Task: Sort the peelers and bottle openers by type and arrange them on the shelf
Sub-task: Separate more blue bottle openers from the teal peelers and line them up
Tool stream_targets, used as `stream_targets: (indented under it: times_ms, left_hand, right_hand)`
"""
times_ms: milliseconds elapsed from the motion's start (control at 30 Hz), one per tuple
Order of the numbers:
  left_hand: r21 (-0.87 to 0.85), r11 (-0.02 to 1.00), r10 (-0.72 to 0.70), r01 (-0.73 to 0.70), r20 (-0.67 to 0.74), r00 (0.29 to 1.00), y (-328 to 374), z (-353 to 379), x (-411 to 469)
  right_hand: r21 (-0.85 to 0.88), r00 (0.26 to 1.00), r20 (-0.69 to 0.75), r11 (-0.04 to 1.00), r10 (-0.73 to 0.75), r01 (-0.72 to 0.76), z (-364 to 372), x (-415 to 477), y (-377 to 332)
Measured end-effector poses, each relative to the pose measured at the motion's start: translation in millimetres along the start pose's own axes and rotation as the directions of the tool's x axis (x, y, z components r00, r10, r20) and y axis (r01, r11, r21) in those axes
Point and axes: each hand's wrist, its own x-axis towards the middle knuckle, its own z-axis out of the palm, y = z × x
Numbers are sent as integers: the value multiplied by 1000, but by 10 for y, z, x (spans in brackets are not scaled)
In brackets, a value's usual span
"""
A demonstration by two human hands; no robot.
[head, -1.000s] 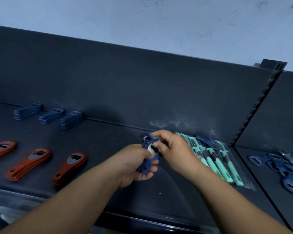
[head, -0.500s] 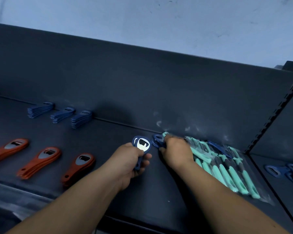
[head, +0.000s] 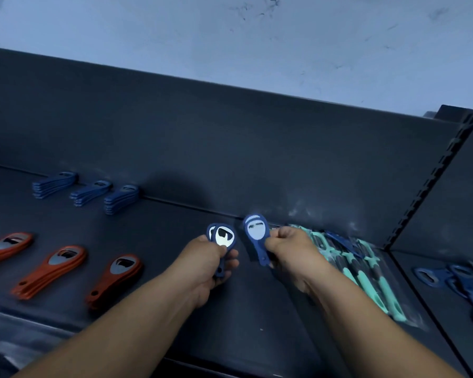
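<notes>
Dark shelf. Bagged teal peelers at back. Far left of peelers, at back: three blue opener stacks, in row. Left of peelers, nearer front: three orange opener stacks. Right of peelers: loose blue openers.

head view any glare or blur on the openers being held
Head view: the blue opener in the left hand glares white on its metal; the other opener in the right hand looks slightly smeared; dim bluish light, a soft shadow on the back panel.

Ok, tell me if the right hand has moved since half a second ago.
Yes: the right hand drew slightly left off the teal peelers, lifting a blue bottle opener.
</notes>
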Motion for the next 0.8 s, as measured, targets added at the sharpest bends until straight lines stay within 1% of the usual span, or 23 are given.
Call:
stream_targets:
  times_ms: [33,67,100,200,300,433,500,600,667,733,800]
  left_hand:
    - [-5,1000,5,-5,-7,1000,-3,28,1]
    - [-9,1000,13,-13,-11,1000,-5,60,1]
    - [-15,1000,22,-22,-12,1000,-5,92,-2]
    - [-53,998,34,-35,-11,999,-9,192,-31]
    - [-86,995,55,-55,-4,998,-27,259,-69]
    - [-82,990,112,-110,19,993,-61,302,-127]
    - [-57,986,158,-155,45,986,-72,331,-177]
    - [-2,977,214,-214,51,976,-54,337,-221]
    - [12,978,206,-206,29,978,-28,310,-216]
    - [30,985,168,-169,18,986,-20,289,-210]
    - [48,990,131,-132,27,991,-36,303,-224]
  right_hand:
    - [157,998,55,987,34,-43,10,-46,-28]
    - [242,994,103,968,46,-69,20,-91,-48]
    - [280,989,142,957,41,-80,39,-138,-67]
    - [296,980,197,951,27,-85,108,-233,-75]
    - [316,989,150,947,14,-61,151,-272,-34]
    - [320,995,100,947,-24,-9,139,-277,30]
    - [328,994,92,944,-59,25,150,-290,47]
    - [386,990,90,921,-104,62,100,-332,22]
    - [392,993,66,918,-93,60,3,-326,8]
    - [348,995,44,935,-91,70,-94,-330,-27]
    - [326,989,101,943,-110,71,-131,-354,-52]
